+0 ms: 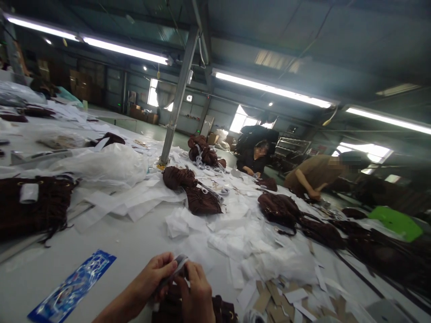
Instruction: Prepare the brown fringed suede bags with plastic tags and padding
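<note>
Low in the middle of the head view, my left hand (153,278) and my right hand (195,291) meet over a dark brown bag (222,309) at the table's near edge. Both hands pinch a small grey-white strip (177,265) between their fingertips. Each hand has its fingers closed round that strip. The bag lies just beneath and is mostly hidden by my hands and the picture's lower edge.
A blue patterned packet (72,287) lies to the left on the white table (134,242). White paper scraps (235,237), clear plastic (107,166) and several brown fringed bags (198,197) cover the table. Two people (313,177) work at its far right side. A steel post (175,103) stands mid-table.
</note>
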Available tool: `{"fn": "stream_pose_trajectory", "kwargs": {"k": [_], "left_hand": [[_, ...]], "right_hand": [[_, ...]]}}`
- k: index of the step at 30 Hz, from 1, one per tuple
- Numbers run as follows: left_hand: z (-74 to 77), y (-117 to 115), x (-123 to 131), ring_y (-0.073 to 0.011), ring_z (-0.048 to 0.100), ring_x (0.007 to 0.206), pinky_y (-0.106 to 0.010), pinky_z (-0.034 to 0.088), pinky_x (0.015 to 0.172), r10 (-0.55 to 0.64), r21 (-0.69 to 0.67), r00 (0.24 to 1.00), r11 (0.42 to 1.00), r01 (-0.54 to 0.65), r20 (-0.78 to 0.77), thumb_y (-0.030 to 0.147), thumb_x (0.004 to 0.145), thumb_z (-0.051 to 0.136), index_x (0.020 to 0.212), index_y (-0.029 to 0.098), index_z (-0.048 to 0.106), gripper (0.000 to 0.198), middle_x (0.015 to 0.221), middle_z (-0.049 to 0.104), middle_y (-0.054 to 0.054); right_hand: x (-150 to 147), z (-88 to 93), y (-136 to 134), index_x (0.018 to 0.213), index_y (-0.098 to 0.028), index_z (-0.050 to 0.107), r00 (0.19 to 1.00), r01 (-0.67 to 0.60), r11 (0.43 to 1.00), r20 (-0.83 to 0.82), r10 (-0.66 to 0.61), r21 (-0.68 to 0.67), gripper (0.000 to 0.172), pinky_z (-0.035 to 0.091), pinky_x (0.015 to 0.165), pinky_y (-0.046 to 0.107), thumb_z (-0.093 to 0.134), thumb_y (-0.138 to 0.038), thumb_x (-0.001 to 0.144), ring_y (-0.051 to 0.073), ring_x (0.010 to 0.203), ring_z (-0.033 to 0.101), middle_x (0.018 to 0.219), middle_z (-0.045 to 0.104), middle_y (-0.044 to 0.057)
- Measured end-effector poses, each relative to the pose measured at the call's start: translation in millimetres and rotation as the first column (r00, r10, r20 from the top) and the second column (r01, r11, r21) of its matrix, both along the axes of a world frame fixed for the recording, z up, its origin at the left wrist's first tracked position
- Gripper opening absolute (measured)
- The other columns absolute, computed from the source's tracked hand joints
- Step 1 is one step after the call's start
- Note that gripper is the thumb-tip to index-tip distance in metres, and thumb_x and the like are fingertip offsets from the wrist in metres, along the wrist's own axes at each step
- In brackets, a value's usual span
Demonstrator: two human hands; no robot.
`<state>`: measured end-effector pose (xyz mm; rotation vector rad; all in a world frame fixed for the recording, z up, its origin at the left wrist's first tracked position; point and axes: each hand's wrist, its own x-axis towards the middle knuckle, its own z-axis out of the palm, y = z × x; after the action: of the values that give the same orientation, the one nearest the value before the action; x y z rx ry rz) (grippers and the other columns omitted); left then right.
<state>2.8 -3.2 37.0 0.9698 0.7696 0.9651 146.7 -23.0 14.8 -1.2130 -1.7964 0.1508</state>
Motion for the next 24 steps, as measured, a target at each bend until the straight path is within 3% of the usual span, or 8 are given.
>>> {"fn": "stream_pose_trajectory", "kwargs": {"k": [4,8,12,19,24], "left_hand": [[1.6,1.6,-3.8,-0.0012,0.029,0.027,-0.014,0.013,0.029,-0.051,-0.074,0.994,0.996,0.059,0.100,0.053,0.075,0.066,0.072,0.020,0.041,0.041,0.048,0.050,0.009],[-6.0,3.6,-2.5,-0.0016,0.029,0.027,-0.014,0.014,0.029,-0.107,-0.125,0.980,0.984,0.129,0.167,0.047,0.077,0.066,0.073,0.021,0.040,0.037,0.047,0.050,0.009],[-9.4,2.2,2.7,-0.0016,0.031,0.028,-0.013,0.015,0.030,-0.121,-0.112,0.979,0.984,0.140,0.166,0.045,0.078,0.065,0.072,0.020,0.042,0.035,0.048,0.052,0.008],[0.8,4.0,11.0,-0.0036,0.035,0.026,-0.014,0.016,0.028,-0.097,-0.076,0.995,0.992,0.097,0.011,0.054,0.073,0.066,0.070,0.020,0.044,0.041,0.047,0.055,0.006],[2.6,11.9,9.0,-0.0017,0.025,0.026,-0.014,0.014,0.028,-0.100,-0.119,0.993,0.987,0.106,0.056,0.055,0.071,0.067,0.066,0.019,0.044,0.043,0.038,0.044,0.010]], "right_hand": [[-0.6,-1.9,-3.3,0.107,-0.022,0.058,0.999,-0.015,0.999,-0.032,0.016,0.048,0.020,0.055,0.072,0.026,0.045,-0.028,0.093,0.018,0.080,0.063,0.089,0.063,0.006],[-0.8,-8.4,-4.6,0.106,-0.022,0.054,0.997,-0.051,0.995,0.062,0.046,0.086,0.019,0.054,0.071,0.026,0.038,-0.027,0.096,0.017,0.080,0.063,0.091,0.061,0.005],[-5.0,-14.4,-3.5,0.089,-0.021,0.050,0.983,0.099,0.956,0.125,-0.138,0.278,0.019,0.053,0.057,0.030,0.033,-0.026,0.095,0.018,0.063,0.058,0.073,0.057,0.003],[-11.6,-18.2,-4.6,0.079,-0.022,0.045,0.905,0.263,0.932,0.271,-0.328,0.249,0.012,0.046,0.049,0.028,0.041,-0.014,0.086,0.019,0.055,0.057,0.066,0.053,0.001],[-15.3,-7.8,-4.3,0.076,-0.022,0.048,0.860,0.347,0.927,0.346,-0.375,0.140,0.015,0.045,0.052,0.030,0.049,-0.007,0.078,0.020,0.056,0.056,0.065,0.053,0.001]]}}
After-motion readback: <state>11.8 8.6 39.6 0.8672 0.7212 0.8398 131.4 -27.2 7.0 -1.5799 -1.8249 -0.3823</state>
